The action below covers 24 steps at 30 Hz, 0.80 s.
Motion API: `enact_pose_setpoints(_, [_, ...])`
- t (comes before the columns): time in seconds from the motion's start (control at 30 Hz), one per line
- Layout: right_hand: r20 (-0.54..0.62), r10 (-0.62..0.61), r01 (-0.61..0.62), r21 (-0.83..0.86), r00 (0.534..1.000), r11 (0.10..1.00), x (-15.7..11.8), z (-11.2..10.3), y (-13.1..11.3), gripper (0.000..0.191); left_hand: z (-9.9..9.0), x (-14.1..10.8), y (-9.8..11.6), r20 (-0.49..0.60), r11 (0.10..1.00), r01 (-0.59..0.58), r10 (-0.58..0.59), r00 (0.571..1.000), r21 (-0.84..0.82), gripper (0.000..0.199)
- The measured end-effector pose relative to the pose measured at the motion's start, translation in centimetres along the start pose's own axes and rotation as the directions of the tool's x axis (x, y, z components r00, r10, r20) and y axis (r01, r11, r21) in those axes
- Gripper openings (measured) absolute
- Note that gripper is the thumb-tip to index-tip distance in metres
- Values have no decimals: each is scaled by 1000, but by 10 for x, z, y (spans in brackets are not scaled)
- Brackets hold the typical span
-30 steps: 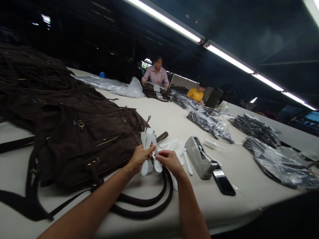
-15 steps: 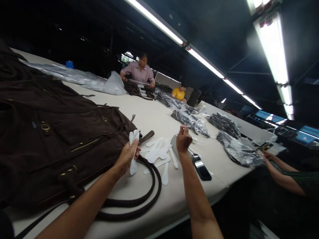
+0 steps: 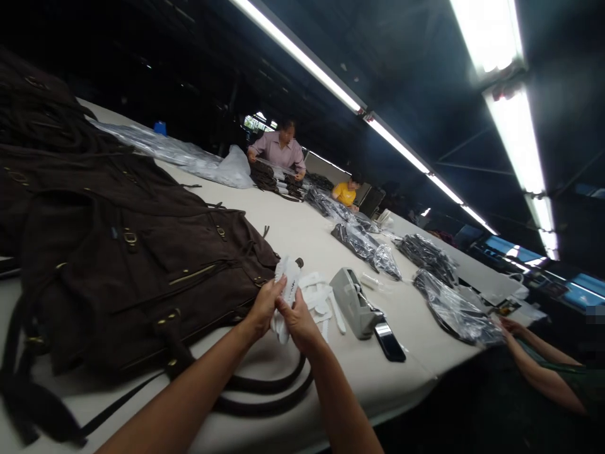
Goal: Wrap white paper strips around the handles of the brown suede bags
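Workers and wrapped bundles are lining the long pale counter (image 3: 295,224) under glowing tube lights (image 3: 517,135).
A black phone (image 3: 390,340) is lying near the front edge, while plastic-wrapped dark bundles are resting farther along, one (image 3: 357,243) toward the middle, another (image 3: 425,257) beyond it and a third (image 3: 456,309) toward the right edge, where a person in green (image 3: 543,362) is reaching to its end. Clear plastic sheeting (image 3: 161,150) is spreading along the far left side, a small blue object (image 3: 160,128) is sitting beside it, a person in a pink shirt (image 3: 278,151) is leaning over dark items, and a person in yellow (image 3: 345,193) is bending down farther back.
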State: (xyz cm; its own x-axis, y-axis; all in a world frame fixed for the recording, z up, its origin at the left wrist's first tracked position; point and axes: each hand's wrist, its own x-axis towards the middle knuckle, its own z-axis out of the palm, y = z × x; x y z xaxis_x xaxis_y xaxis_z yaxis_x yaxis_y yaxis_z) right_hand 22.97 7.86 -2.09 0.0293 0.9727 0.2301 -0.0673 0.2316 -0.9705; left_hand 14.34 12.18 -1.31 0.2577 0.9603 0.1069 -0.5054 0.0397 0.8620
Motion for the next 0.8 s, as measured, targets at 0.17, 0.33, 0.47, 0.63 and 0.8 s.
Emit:
enact_pose_setpoints(0.17, [-254, 51, -174, -488, 966, 855, 9, -35, -8, 46, -3, -8, 13, -43, 948, -169, 187, 981, 271, 45])
enact_pose_setpoints(0.33, [-482, -111, -318, -716, 869, 622, 11, -114, -52, 56, -24, -62, 27, 89, 778, -260, 256, 963, 572, 20])
enact_pose_setpoints(0.47, [-438, -166, -305, -807, 884, 506, 9, -123, -61, 43, -41, -114, 22, 287, 280, -272, -11, 958, 920, 20])
enact_pose_setpoints(0.63, [-175, 28, -164, -837, 984, 521, 33, -81, -26, 17, -47, -148, 9, 434, 128, -418, -141, 890, 899, 19])
enact_pose_setpoints(0.8, [-96, 133, -151, -847, 986, 510, 49, -51, 8, 30, -45, -149, 8, 441, 56, -438, -160, 883, 897, 9])
